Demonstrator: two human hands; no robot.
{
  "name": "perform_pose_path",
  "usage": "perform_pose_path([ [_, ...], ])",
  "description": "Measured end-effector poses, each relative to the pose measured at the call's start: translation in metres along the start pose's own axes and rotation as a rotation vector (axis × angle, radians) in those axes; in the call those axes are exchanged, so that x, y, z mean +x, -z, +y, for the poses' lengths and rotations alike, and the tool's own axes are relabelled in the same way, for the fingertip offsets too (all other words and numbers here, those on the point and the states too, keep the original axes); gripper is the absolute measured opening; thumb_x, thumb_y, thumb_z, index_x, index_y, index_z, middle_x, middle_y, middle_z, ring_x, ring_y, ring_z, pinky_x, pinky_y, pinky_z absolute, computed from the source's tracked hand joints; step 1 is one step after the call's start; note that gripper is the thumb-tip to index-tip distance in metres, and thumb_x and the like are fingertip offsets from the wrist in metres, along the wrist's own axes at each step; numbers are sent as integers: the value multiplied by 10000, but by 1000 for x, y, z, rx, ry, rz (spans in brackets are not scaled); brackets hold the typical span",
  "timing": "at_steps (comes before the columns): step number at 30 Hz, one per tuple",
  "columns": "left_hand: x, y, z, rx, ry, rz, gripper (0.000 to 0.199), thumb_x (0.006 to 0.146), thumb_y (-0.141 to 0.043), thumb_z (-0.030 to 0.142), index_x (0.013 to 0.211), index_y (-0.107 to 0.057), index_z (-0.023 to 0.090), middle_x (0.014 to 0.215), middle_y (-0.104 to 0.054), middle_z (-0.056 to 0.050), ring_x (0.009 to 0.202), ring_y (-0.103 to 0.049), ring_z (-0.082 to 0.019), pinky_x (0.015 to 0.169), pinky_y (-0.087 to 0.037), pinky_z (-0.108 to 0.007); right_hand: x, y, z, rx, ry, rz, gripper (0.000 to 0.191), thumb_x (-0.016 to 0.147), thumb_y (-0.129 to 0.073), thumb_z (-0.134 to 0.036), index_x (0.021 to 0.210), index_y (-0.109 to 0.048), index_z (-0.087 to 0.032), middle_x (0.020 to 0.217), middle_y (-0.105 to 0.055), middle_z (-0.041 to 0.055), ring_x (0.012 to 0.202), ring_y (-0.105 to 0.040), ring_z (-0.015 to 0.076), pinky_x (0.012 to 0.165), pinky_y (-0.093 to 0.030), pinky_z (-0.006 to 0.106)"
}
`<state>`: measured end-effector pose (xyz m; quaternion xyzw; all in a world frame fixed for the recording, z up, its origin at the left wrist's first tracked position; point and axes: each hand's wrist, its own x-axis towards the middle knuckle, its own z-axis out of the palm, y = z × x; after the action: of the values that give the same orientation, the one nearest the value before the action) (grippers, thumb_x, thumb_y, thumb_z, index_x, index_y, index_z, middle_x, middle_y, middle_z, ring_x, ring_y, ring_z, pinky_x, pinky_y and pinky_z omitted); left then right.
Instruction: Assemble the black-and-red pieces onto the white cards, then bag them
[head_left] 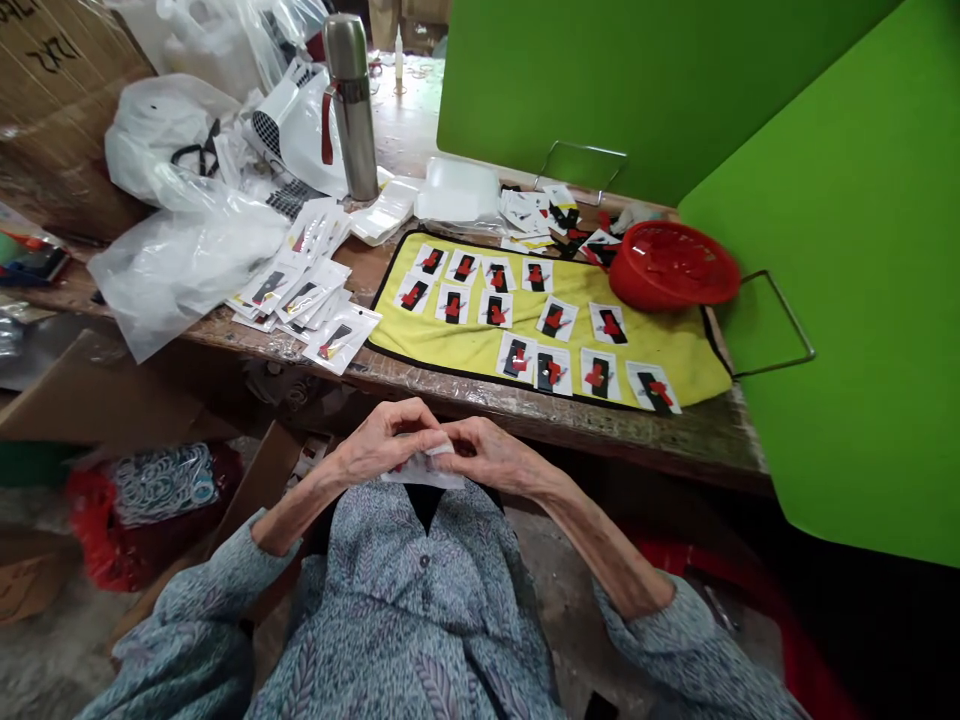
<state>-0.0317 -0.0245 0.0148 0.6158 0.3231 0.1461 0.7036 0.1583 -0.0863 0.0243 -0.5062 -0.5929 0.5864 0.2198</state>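
Observation:
Between my hands, just above my lap, is a small clear plastic packet (pixel 427 477) with a bit of red inside. My left hand (pixel 394 438) pinches its upper left part, and my right hand (pixel 484 455) pinches the right side close by. The fingertips nearly meet and hide much of the packet. Ahead on the bench, a yellow cloth (pixel 442 345) with a black edge carries several white cards (pixel 555 318), each with a black and red piece on it. Left of the cloth lies a pile of filled packets (pixel 341 338).
A red plastic basket (pixel 675 265) sits at the cloth's right end, by green panels (pixel 855 300). A steel thermos (pixel 352 110), plastic bags (pixel 187 240) and a clear plastic stack (pixel 459 190) stand behind. The bench edge (pixel 637 425) runs before me; a cardboard box (pixel 67 110) is far left.

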Motion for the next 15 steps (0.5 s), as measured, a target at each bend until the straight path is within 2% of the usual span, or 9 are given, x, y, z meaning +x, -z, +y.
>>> perform_pose_path([
  [3, 0, 1, -2, -19, -17, 40, 324, 794, -686, 454, 759, -636, 136, 727, -526, 13, 558, -500, -80, 470, -401, -202, 3, -1, 2, 102, 14, -60, 291, 852, -600, -437, 751, -579, -165, 663, -466, -35, 603, -373, 101, 543, -305, 230],
  [9, 3, 1, -4, 155, -218, 87, 239, 822, -683, 373, 723, -679, 156, 769, -545, -3, 716, -516, -105, 638, -418, -232, 8, -7, 7, 147, 23, 12, 246, 828, -611, -383, 730, -579, -160, 668, -452, -30, 607, -362, 100, 531, -297, 224],
  [12, 2, 1, -6, 197, -227, 132, 246, 829, -674, 377, 712, -676, 161, 756, -551, -3, 711, -509, -110, 655, -407, -246, 12, -9, 9, 253, 7, -75, 243, 822, -622, -400, 807, -604, -158, 710, -497, -23, 628, -396, 102, 551, -324, 223],
  [15, 1, -1, -8, 223, -245, 126, 229, 821, -676, 359, 706, -674, 161, 733, -552, -1, 699, -509, -113, 659, -406, -250, 17, -11, 11, 141, -12, -58, 239, 788, -652, -380, 720, -594, -158, 661, -477, -30, 601, -369, 97, 530, -296, 221],
])
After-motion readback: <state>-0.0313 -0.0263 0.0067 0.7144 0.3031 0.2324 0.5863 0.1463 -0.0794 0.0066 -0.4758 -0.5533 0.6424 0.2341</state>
